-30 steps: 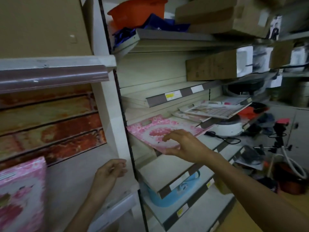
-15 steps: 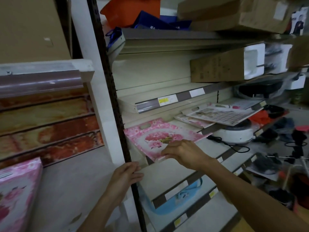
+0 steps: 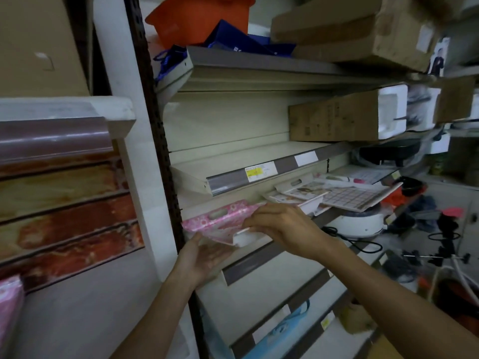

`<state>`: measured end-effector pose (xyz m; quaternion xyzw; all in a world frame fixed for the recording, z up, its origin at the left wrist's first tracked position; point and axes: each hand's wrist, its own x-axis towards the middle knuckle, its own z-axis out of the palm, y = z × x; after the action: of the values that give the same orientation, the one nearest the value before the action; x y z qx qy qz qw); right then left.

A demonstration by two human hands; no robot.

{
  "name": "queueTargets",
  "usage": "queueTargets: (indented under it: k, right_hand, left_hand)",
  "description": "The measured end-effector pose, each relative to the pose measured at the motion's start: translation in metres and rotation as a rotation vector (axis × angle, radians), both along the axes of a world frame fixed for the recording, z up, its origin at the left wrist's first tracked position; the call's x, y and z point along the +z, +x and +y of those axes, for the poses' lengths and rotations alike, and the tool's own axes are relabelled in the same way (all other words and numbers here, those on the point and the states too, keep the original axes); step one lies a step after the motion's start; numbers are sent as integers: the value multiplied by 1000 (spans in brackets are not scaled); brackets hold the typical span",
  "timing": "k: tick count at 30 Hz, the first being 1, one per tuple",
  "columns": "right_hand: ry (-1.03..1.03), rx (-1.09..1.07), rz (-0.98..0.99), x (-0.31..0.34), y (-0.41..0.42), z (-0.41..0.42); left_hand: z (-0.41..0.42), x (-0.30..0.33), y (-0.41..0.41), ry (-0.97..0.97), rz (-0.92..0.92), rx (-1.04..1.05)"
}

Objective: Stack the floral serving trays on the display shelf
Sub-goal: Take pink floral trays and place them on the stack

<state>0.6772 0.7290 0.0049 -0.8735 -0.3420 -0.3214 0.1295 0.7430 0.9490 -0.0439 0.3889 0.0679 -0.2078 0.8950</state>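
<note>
Both hands are gripping the flat pink floral plastic tray point(image 3: 220, 221) at the cream metal shelf's point(image 3: 259, 281) front edge: left hand point(image 3: 204, 257) cupping underneath, right hand point(image 3: 282, 226) clamping on top. It's tilting, handle end pointing back-left, long axis running left-right.

Both hands are holding a pink floral tray point(image 3: 223, 218) at the front edge of the display shelf point(image 3: 259, 257). The left hand point(image 3: 204, 257) is supporting it from beneath, palm up, while the right hand point(image 3: 282, 226) is gripping its near right edge from above. More patterned trays point(image 3: 344, 195) are lying farther right on the same shelf.
</note>
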Motion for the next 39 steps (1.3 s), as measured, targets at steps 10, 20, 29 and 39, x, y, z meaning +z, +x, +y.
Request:
queueTargets:
  k: [10, 20, 29, 39]
  right_hand:
    - [12, 18, 20, -22, -1, 2]
    - [258, -166, 187, -12, -28, -10]
    - [519, -603, 500, -32, -37, -46]
    - [1350, -373, 1004, -77, -116, -71]
  left_hand:
    - [-31, -6, 26, 72, -15, 91]
    - [5, -13, 3, 258, -131, 56]
    - [35, -31, -68, 461, -152, 21]
    - [25, -62, -165, 530, -302, -18]
